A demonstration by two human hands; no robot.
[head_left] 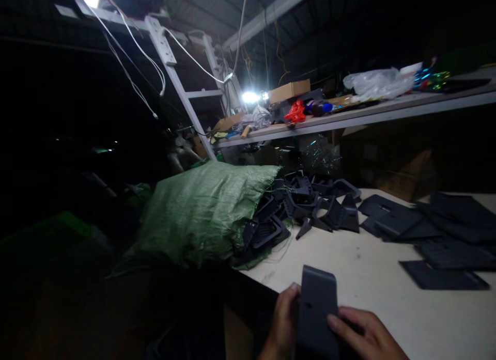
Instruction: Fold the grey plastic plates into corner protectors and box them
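Observation:
Near the front edge of the table, both my hands grip one dark grey plastic part (318, 311), a long panel with a rounded top and a small hole. My left hand (284, 318) is closed on its left edge, fingers partly behind it. My right hand (366, 329) pinches its right edge, thumb on the front face. The panel stands roughly upright, and its lower end runs out of view. Beyond it, dark angular plastic parts (300, 202) spill from the mouth of a green woven sack (201, 210) lying on its side.
Flat dark panels (403, 218) lie in overlapping piles on the right of the pale tabletop (349, 264). Behind, a raised shelf (349, 123) carries a cardboard box (290, 91), clear plastic wrap (380, 84) and a red bag (295, 112). White cables (197, 58) hang from the frame above.

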